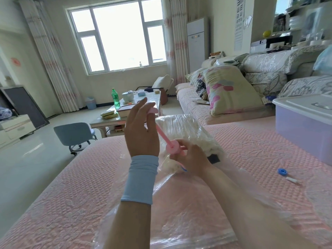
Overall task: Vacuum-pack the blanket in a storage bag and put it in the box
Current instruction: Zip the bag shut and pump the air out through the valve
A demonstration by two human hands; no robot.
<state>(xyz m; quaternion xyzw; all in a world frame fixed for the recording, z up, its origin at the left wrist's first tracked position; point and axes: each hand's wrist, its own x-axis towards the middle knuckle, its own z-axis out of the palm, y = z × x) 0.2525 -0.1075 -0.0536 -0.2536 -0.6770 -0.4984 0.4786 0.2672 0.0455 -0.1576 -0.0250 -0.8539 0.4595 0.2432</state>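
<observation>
On the near pink quilted cover [251, 150] lies the clear storage bag [179, 221], with the white blanket [188, 130] bunched at its far end and the near part flat and slack. A pink hand pump [173, 147] stands tilted over the bag. The right hand [192, 159] grips its barrel low down, holding the foot against what looks like the bag's blue valve [185, 170], which is mostly hidden under the fingers. The left hand [142, 132] is raised to the far left and holds the pump's handle [152, 110], fingers hooked round it with one finger sticking out straight. The plunger rod [161, 133] is drawn well out.

The step in hand appears to be pumping air out, and the blanket looks puffy, so there is plenty left to do. Next comes a push of the plunger down along the barrel's own line, while the right hand keeps the foot seated on the valve; a slanted push could break the seal. A blue valve cap [282, 171] waits to the right, near the lidded storage box [305, 133].
</observation>
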